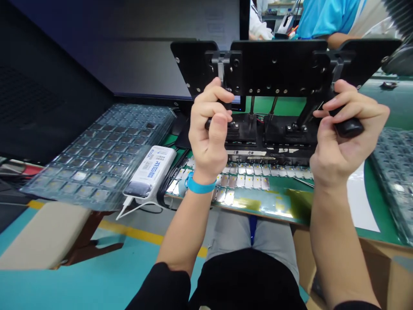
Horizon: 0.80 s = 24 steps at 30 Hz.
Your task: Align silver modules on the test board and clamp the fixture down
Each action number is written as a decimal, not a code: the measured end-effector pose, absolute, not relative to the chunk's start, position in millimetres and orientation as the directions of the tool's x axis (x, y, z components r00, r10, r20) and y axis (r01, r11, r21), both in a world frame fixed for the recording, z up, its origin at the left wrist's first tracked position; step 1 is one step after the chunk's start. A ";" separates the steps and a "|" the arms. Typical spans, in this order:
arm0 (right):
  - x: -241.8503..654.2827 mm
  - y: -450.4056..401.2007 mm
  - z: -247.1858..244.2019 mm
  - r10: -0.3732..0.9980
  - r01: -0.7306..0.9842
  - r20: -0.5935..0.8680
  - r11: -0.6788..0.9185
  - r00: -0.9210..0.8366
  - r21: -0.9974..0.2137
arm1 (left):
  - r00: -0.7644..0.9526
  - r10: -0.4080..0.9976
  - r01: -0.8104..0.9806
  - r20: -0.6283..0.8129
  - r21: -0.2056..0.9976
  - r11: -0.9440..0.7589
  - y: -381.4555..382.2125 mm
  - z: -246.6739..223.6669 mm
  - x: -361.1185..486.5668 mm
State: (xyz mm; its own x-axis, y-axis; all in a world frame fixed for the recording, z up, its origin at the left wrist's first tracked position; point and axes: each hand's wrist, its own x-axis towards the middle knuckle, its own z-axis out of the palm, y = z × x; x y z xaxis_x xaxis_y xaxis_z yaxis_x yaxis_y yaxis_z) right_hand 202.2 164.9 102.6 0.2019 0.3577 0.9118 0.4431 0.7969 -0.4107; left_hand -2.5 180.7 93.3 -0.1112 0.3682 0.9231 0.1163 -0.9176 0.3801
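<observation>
Currently, both grips are closed: the left hand curls around one of two black lever handles, and the right hand curls around the other. The handles belong to a black metal fixture plate, which stands tilted up at twelve o'clock, with its two clamp bases on a dark fixture below it.

Around six o'clock, just under the fixture, rows of small silver-and-white pieces lie on a green-matted worktop, too many to count cleanly. Two patches of amber tape sit beside them, and one pair of tweezers lies near the right wrist.

At nine o'clock, a clear plastic tray stack with many pockets sits beside one white power bank and its white cable. A second clear tray stack lies at three o'clock. One blue wristband circles the left wrist. A co-worker's blue sleeve shows at one o'clock, beyond one dark monitor.
</observation>
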 end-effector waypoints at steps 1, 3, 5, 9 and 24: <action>201.9 164.5 102.0 0.370 0.461 0.906 0.781 0.204 -0.422 | -0.096 0.367 0.119 0.925 0.377 -0.919 181.4 92.8 -3.8; 201.4 164.1 101.3 0.377 0.476 0.905 0.771 0.195 -0.423 | -0.066 0.392 0.131 0.918 0.397 -0.908 182.2 91.9 -6.3; 201.2 164.2 101.5 0.364 0.475 0.912 0.779 0.189 -0.410 | -0.046 0.414 0.150 0.909 0.416 -0.897 182.0 91.7 -8.2; 201.5 166.2 101.9 0.348 0.444 0.919 0.804 0.188 -0.395 | -0.007 0.402 0.199 0.916 0.395 -0.897 179.2 93.9 -12.5; 217.8 162.2 100.9 0.487 0.466 0.873 0.778 -0.027 -0.421 | 0.054 0.618 0.561 0.785 0.488 -0.669 147.5 118.1 -16.5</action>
